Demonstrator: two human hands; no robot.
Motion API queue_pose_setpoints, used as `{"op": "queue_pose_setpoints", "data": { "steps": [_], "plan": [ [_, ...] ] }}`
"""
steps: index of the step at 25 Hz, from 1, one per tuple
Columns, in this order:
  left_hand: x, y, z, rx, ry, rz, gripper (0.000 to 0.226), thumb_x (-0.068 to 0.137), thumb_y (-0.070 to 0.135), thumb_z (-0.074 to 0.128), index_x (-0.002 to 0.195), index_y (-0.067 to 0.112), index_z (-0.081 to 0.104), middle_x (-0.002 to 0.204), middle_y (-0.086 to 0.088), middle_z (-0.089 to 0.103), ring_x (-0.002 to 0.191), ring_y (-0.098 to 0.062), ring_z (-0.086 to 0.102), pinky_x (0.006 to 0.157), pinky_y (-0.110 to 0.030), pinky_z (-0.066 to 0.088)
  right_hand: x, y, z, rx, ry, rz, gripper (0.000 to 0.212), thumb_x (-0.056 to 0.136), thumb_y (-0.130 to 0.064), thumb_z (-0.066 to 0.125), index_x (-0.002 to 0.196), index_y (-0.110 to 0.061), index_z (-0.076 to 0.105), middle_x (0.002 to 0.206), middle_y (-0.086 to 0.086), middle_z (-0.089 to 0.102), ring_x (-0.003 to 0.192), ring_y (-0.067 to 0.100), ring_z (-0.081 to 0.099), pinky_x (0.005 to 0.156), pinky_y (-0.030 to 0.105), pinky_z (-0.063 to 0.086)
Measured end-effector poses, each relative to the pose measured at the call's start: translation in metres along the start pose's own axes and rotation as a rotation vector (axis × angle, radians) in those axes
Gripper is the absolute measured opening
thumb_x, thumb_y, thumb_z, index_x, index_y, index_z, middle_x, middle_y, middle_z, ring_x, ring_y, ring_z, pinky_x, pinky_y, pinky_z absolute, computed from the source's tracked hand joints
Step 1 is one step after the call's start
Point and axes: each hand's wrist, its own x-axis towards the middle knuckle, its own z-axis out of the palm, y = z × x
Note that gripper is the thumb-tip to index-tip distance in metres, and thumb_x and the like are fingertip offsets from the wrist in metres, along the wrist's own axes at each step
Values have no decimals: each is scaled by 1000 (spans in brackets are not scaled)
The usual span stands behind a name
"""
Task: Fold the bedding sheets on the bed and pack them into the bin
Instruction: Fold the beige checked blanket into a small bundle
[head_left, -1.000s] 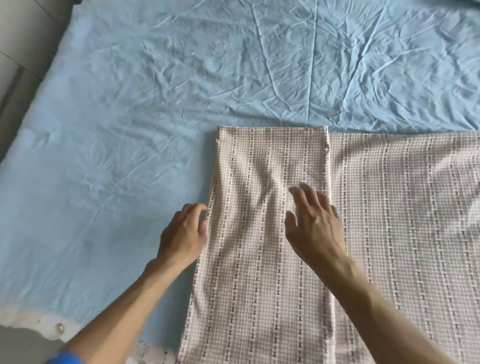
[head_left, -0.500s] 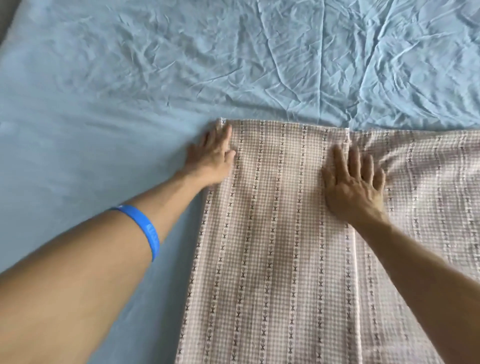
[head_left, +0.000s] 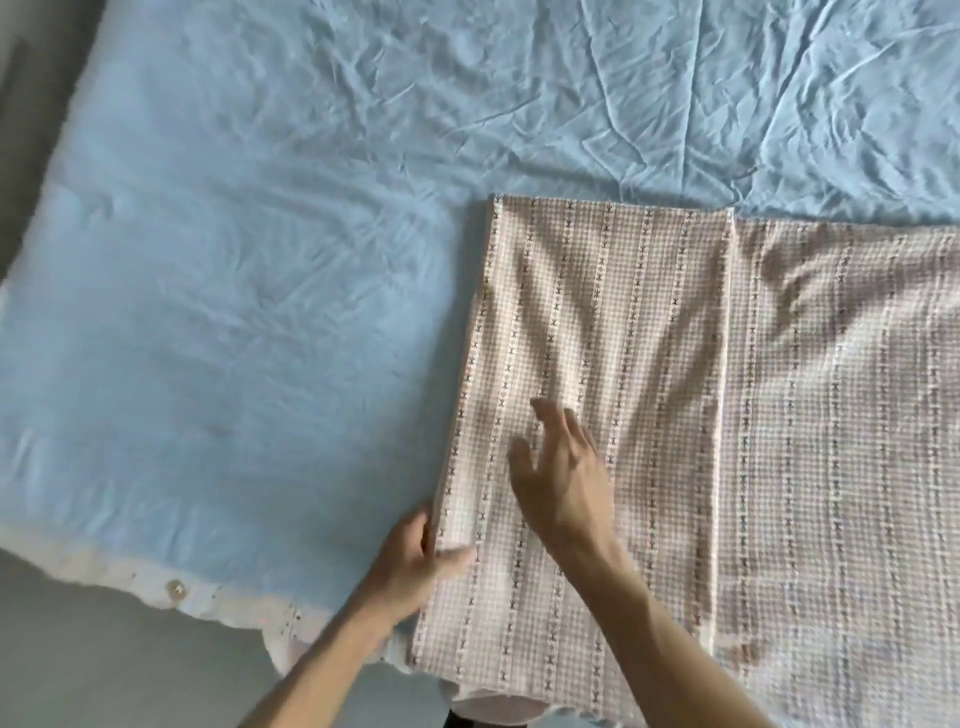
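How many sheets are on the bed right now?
2: a checked pink sheet at right, partly folded, lying on a spread blue sheet. More may be hidden outside the frame.

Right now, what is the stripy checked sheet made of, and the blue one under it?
The checked sheet looks like thin woven cotton, matte: tiny woven checks and soft folds. The blue sheet looks like light cotton or a blend, matte, with sharp fine creases. The exact fibre can't be told.
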Motion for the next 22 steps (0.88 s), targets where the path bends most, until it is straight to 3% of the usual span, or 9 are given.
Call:
{"op": "queue_pose_setpoints", "data": {
  "steps": [3,5,6,9,12,15,18,20,22],
  "plan": [
    [-39,10,26,147,117,253,45,80,10,73,117,32,61,107,29,67,104,6,63,88,-11,47,55,-47,-11,-97,-68,55,84,90,-50,55,154,-16,12,147,7,37,124,36,47,90,45,45],
    [-59,31,55,306,180,455,53,79,23,71,123,45,52,103,47,56,94,21,55,81,4,36,80,-56,-25,-157,-5,128,81,91,-40,53,154,-11,11,144,12,42,121,37,51,85,43,44],
    [-68,41,70,376,199,520,58,75,30,69,124,51,46,105,49,51,92,20,54,78,7,33,90,-57,-34,-170,52,150,73,90,-33,53,150,-8,19,136,14,51,116,37,56,80,40,42],
    [-86,54,117,443,199,627,83,57,24,83,131,41,48,129,27,46,107,4,50,81,10,29,91,-57,-60,-218,116,107,51,87,-28,55,131,-8,37,121,12,58,106,36,61,73,38,36],
    [-96,66,154,440,241,611,82,55,25,74,130,47,49,111,17,54,94,3,54,67,5,36,80,-53,-82,-295,52,6,38,86,-21,59,121,-9,48,116,11,63,106,33,63,76,35,43],
    [-104,66,192,436,281,598,78,66,24,66,131,62,44,96,25,62,78,4,62,63,1,43,76,-22,-145,-51,130,14,25,87,-21,55,108,-11,62,105,14,69,97,35,64,73,33,42],
    [-122,67,261,495,287,599,67,68,29,54,132,48,48,88,21,64,67,1,63,54,-8,48,69,58,-222,288,160,121,23,86,-19,52,96,-7,68,88,17,69,81,36,65,64,34,49],
    [-133,74,309,562,260,554,75,61,38,46,136,44,40,72,20,62,46,1,55,43,-12,44,60,109,-267,525,96,188,18,79,-16,58,88,-7,70,83,15,73,78,35,70,62,43,59],
    [-129,77,361,643,290,524,83,58,40,44,141,43,31,64,17,61,35,3,45,38,-13,40,57,153,-307,619,44,234,9,77,-11,63,81,-8,70,78,12,74,72,30,72,59,42,60]
  ]
}}
